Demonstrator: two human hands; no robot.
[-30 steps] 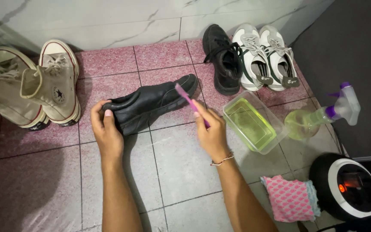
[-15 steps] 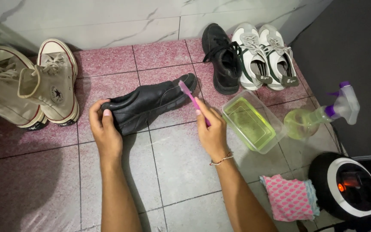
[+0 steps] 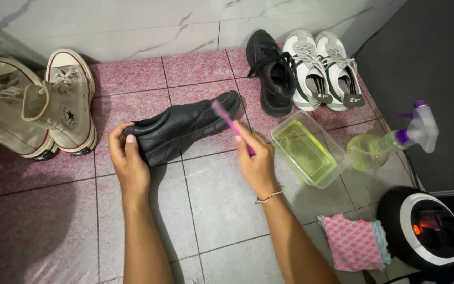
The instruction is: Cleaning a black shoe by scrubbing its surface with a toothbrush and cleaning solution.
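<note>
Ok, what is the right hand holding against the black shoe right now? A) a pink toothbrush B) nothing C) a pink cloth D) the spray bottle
A: the right hand grips a pink toothbrush, its head at the black shoe, which the left hand steadies.

Black leather slip-on shoe point(image 3: 185, 129): lies on its side on the tiled floor, centre of frame, toe toward upper right, heel opening toward lower left. Upper looks soft and creased near the opening; thin dark sole edge visible along the toe. My left hand point(image 3: 129, 160) grips it at the heel end.

Pink plastic toothbrush point(image 3: 232, 128): slim, straight handle, held in my right hand point(image 3: 256, 160), tilted, head end over the shoe's toe area, upper centre. Bristles blurred.
</note>
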